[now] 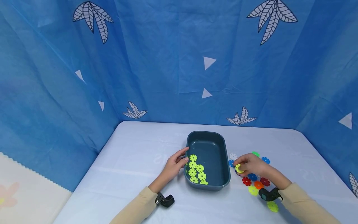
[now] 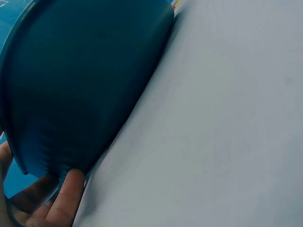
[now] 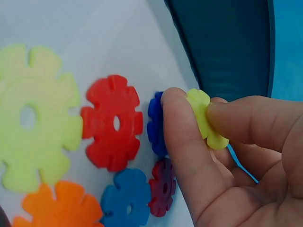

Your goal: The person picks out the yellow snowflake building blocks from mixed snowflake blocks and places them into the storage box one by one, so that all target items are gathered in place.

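Note:
A dark teal plastic basin [image 1: 207, 186] stands on the table with several yellow-green snowflake discs [image 1: 192, 172] along its left side. At its left wall, my left hand [image 1: 174, 165] holds the side near the rim; fingers [image 2: 68, 198] touch the outer wall in the left wrist view. To the right of the basin, my right hand [image 1: 253, 164] pinches a yellow snowflake disc [image 3: 203, 118] between thumb and forefinger. Below and around that hand lie loose discs, among them a red disc [image 3: 113, 123], a blue disc [image 3: 125, 198] and an orange disc [image 1: 259, 185].
A white disc [image 1: 233, 156] lies close to the basin's right wall. Two yellow-green discs, one being the near disc [image 1: 272, 206], lie toward the front right. The white tablecloth [image 1: 139, 146] spreads around, and a blue curtain [image 1: 173, 62] hangs behind the table.

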Motion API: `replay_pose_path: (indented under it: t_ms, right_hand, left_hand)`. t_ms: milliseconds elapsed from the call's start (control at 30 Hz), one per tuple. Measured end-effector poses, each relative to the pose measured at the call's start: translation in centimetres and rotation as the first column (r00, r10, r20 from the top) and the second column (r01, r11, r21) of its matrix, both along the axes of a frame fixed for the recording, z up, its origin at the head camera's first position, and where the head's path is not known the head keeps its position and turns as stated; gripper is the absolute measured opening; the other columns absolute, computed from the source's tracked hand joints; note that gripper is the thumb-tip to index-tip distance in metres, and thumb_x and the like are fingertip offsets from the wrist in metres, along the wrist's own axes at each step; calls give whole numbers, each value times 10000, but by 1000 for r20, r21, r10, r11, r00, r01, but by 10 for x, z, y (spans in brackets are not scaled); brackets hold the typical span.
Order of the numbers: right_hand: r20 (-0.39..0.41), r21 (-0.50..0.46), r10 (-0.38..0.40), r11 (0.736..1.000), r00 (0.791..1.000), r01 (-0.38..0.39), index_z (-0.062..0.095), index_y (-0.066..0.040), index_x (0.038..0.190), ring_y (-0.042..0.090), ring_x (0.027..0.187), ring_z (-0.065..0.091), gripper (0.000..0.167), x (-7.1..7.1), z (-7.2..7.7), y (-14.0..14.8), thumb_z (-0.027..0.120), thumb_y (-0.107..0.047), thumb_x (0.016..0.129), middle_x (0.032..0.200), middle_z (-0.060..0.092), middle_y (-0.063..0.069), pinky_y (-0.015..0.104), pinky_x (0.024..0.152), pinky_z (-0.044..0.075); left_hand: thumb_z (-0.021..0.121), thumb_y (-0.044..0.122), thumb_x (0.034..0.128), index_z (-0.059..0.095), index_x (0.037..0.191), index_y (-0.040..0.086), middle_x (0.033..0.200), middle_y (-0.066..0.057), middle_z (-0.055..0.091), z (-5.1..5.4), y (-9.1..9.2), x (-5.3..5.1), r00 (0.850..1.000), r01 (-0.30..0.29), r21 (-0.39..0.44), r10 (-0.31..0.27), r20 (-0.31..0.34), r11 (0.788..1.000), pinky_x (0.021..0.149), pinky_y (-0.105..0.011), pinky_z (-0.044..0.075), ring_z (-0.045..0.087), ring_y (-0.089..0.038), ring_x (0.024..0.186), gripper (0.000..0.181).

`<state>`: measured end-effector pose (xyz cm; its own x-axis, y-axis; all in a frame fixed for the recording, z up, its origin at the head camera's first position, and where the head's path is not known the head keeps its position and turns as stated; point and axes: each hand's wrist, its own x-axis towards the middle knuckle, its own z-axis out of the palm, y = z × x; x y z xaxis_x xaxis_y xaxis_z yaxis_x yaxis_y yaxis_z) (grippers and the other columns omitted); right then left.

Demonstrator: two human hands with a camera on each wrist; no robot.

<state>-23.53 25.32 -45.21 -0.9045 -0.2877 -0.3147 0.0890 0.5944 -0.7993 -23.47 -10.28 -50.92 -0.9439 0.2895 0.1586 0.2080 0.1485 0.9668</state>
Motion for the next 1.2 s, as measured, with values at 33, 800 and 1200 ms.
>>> replay_pose_path:
  t_ms: [33,800,1200]
  right_hand:
    - [-1,4,-1,1000,1000,1,660,112,1160,205,750,672,251,0,1,1,610,57,920,1009,663,136,364,726,651]
    - [25,-101,-22,995,999,25,540,143,1347,212,973,733,400,-17,39,8,580,-29,988,1248,643,254,314,823,637]
    - [27,-121,25,992,999,-22,495,145,1401,202,980,710,435,-34,56,-12,543,-27,1005,1303,597,289,305,849,631]
  left_hand:
    - [572,161,1039,467,1531,111,1494,-241,517,0,0,0,1000,0,-1,0,1,1000,860,-278,617,657,-386,1193,505]
    - [574,160,1040,468,1529,105,1502,-239,509,-1,-1,-1,1000,4,10,-4,7,1000,873,-326,624,651,-392,1202,503]
    - [581,167,1036,474,1527,118,1502,-232,514,-2,0,-2,1000,-1,7,1,8,1000,849,-252,611,655,-380,1196,504]
